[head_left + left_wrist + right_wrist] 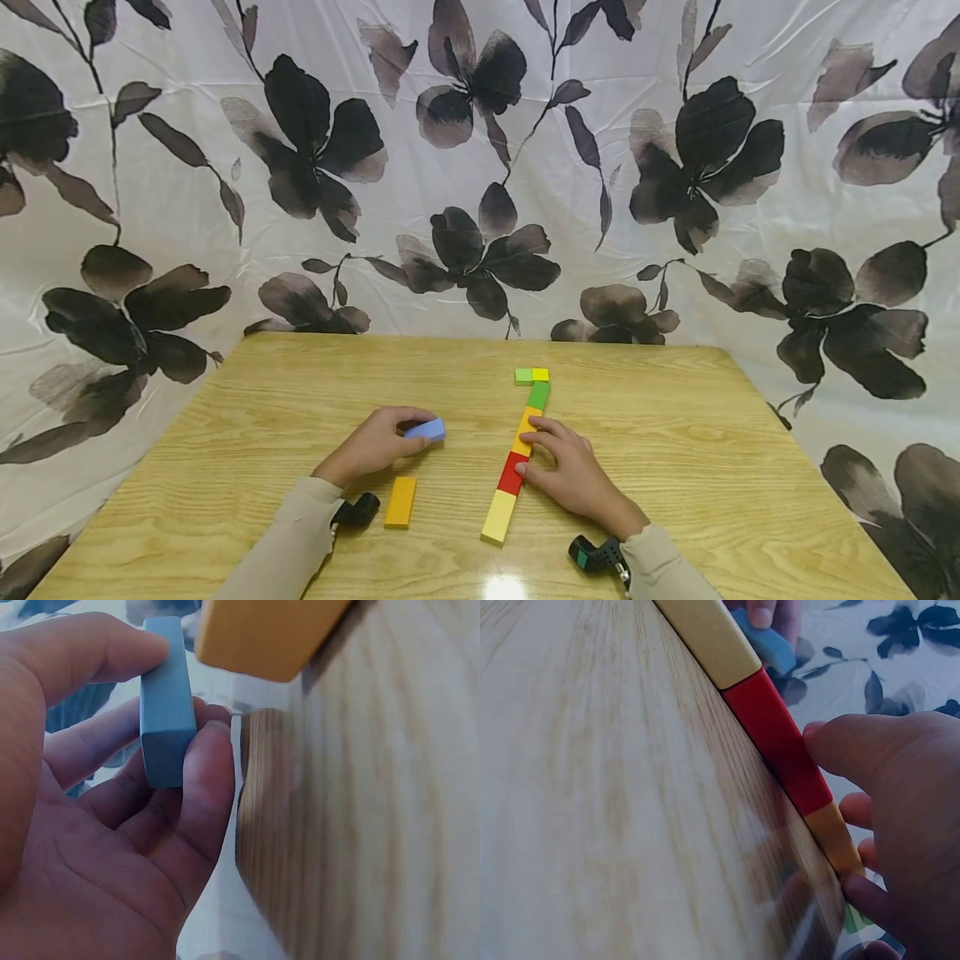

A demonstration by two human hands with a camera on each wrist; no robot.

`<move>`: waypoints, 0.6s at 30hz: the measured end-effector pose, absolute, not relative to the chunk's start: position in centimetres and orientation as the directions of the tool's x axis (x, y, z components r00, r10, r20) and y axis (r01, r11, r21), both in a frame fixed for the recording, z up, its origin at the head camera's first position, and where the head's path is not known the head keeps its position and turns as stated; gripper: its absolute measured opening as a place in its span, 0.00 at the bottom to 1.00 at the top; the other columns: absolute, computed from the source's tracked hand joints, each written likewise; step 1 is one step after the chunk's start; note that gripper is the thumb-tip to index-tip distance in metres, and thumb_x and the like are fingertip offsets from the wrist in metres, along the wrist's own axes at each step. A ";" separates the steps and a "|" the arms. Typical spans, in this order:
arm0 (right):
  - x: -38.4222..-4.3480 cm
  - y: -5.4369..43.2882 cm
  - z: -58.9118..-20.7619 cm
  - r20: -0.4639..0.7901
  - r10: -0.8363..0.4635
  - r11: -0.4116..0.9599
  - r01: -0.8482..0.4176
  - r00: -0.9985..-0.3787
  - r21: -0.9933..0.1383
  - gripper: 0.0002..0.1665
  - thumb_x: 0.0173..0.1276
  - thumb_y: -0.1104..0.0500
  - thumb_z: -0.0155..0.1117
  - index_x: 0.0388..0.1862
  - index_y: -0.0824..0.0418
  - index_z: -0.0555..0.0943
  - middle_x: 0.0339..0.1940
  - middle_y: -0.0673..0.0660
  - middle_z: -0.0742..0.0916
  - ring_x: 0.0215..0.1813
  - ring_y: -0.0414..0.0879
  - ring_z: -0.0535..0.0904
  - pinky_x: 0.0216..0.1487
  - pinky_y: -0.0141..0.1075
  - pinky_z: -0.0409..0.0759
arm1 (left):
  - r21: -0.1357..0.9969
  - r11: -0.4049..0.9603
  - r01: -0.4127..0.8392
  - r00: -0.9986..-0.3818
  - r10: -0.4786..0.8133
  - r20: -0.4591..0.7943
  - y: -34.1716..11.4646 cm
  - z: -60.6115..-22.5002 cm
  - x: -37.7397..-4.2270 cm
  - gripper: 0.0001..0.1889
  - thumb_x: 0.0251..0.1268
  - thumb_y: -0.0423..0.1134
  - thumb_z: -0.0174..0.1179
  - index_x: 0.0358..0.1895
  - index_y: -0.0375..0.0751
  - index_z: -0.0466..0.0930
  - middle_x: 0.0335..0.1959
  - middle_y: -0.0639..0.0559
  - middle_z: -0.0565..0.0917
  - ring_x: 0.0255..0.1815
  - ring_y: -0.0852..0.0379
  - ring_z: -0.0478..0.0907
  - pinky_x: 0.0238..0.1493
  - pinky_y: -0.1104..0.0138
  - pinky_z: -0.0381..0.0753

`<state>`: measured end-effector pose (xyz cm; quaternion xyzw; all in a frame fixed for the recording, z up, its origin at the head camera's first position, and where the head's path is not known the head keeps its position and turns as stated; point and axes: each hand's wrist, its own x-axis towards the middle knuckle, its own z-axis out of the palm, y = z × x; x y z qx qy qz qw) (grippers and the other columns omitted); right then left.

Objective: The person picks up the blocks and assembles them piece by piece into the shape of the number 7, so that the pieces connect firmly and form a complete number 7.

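Between thumb and fingers, my left hand (375, 447) pinches a blue block (428, 430) left of a row of blocks; the left wrist view shows the block (166, 697) lengthwise in the grip. My right hand (573, 479) rests against the row with relaxed fingers. Its thumb touches the red block (511, 474), and its fingertips lie on the orange block (519, 444), partly covering it. The row runs from a pale yellow block (498, 517) nearest me through red and orange to a green block (538, 394). At its far end sit a light green block (523, 377) and a yellow block (540, 375), side by side.
A separate orange block (401, 502) lies on the wooden table (300, 392), left of the row and near my left wrist. Small dark cameras (357, 511) are strapped to both wrists. A floral cloth (480, 183) hangs behind the table's far edge.
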<state>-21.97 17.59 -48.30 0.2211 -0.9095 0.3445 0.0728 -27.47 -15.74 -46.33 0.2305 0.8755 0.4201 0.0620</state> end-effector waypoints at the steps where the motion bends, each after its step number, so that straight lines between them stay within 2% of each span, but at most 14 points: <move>1: -22.0 17.6 -48.3 0.285 -0.353 0.664 -0.453 -0.891 -0.595 0.26 0.67 0.46 0.70 0.61 0.53 0.83 0.72 0.55 0.74 0.74 0.54 0.66 0.65 0.59 0.59 | 0.761 0.546 0.352 -0.887 0.453 0.085 -15.7 -46.4 -27.5 0.20 0.69 0.42 0.65 0.61 0.41 0.82 0.59 0.47 0.81 0.55 0.52 0.78 0.55 0.54 0.77; 7: -22.0 17.7 -48.0 0.278 -0.358 0.673 -0.452 -0.892 -0.585 0.26 0.68 0.45 0.70 0.61 0.54 0.83 0.72 0.55 0.74 0.74 0.54 0.65 0.65 0.59 0.59 | 0.773 0.542 0.328 -0.902 0.423 0.086 -15.1 -46.2 -27.7 0.20 0.68 0.41 0.65 0.62 0.43 0.82 0.60 0.47 0.80 0.54 0.52 0.78 0.54 0.55 0.78; 14: -22.3 17.7 -47.8 0.281 -0.359 0.679 -0.456 -0.890 -0.575 0.27 0.68 0.44 0.70 0.62 0.53 0.83 0.72 0.54 0.74 0.74 0.53 0.65 0.66 0.58 0.59 | 0.800 0.519 0.301 -0.916 0.391 0.091 -13.7 -46.0 -28.9 0.21 0.69 0.41 0.65 0.64 0.44 0.80 0.63 0.47 0.78 0.58 0.51 0.77 0.58 0.53 0.76; 18: -22.0 17.7 -48.1 0.267 -0.353 0.674 -0.442 -0.897 -0.592 0.27 0.68 0.43 0.69 0.62 0.53 0.83 0.72 0.54 0.74 0.74 0.54 0.65 0.66 0.59 0.59 | 0.812 0.502 0.298 -0.913 0.398 0.089 -12.8 -46.1 -29.6 0.20 0.69 0.40 0.65 0.63 0.43 0.81 0.62 0.47 0.79 0.58 0.50 0.77 0.59 0.52 0.75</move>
